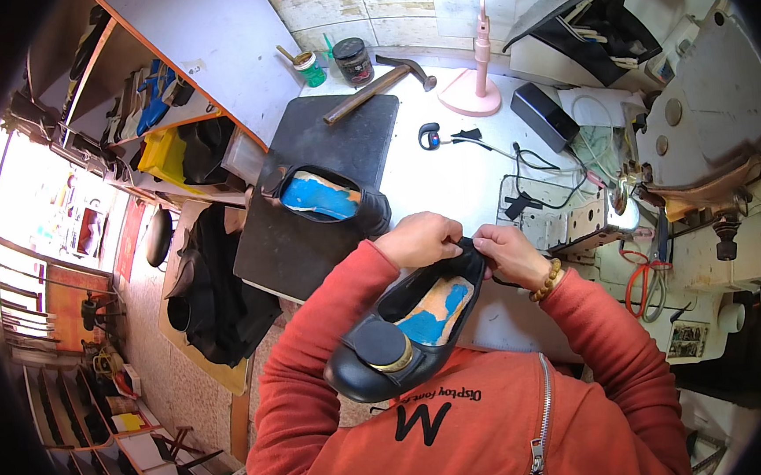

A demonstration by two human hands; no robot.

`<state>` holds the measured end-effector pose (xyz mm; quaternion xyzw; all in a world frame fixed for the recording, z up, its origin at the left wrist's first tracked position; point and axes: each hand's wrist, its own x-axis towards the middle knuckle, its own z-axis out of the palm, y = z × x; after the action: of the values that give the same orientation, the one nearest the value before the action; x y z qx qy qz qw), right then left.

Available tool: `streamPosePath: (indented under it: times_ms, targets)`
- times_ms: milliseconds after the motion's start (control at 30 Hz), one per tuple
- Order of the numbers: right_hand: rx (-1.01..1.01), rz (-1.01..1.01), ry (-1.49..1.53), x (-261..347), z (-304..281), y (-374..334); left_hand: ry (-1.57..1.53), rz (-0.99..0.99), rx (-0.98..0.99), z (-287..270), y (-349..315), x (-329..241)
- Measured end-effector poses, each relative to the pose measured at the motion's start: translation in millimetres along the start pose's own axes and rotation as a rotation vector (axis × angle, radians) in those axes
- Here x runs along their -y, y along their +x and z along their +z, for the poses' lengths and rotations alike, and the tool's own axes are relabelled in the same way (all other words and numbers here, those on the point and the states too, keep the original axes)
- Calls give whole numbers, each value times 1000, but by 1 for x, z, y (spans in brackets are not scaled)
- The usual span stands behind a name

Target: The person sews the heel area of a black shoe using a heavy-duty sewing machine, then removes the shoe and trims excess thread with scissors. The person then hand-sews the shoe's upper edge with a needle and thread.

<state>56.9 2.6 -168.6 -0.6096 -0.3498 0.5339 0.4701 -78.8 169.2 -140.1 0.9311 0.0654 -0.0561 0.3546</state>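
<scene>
Close to my body is a black slip-on shoe (pixel 346 374), its toe pointing toward me and lower left. A round dark ornament with a gold rim (pixel 383 347) sits on its front, and patches of blue cover the tan inside. My left hand (pixel 425 240) pinches the heel edge of the opening from the left. On the same edge, from the right, the fingers of my right hand (pixel 516 256) are closed, with a beaded bracelet at the wrist. The matching shoe (pixel 373 213), also blue inside, lies on a black board (pixel 298 254) beyond my left hand.
A hammer (pixel 369 93) lies across the board's far edge, near a dark jar (pixel 352 61) and green pot (pixel 309 69). The pink stand (pixel 471 95), black box (pixel 545 116) and cables are farther right. A sewing machine (pixel 716 117) and red-handled scissors (pixel 638 281) flank my right arm.
</scene>
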Motion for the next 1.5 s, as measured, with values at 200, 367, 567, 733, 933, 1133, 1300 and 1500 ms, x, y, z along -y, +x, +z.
streamPosePath:
  times_ms: [200, 367, 567, 733, 933, 1133, 1300, 1500]
  targets:
    - [17, -9, 39, -1, -2, -1, 54, 17, 54, -4, 4, -3]
    - [31, 3, 17, 0, -4, -1, -52, 26, 44, -2, 3, -1]
    - [31, 55, 25, 0, -5, -2, -205, 1, 53, 0, 3, 5]
    - [-5, 105, 71, -4, -8, -3, -451, -85, 27, 2, 1, 8]
    - [54, 126, 224, -10, -13, 0, -566, -145, 2, 6, 0, 11]
    - [-8, 163, 234, -4, -15, -4, -751, -162, -41, 17, 7, 19]
    - [25, 142, 166, 6, -18, -8, -800, -172, -29, 20, 9, 18]
    - [46, 140, 143, 5, -19, -8, -821, -173, -22, 19, 9, 12]
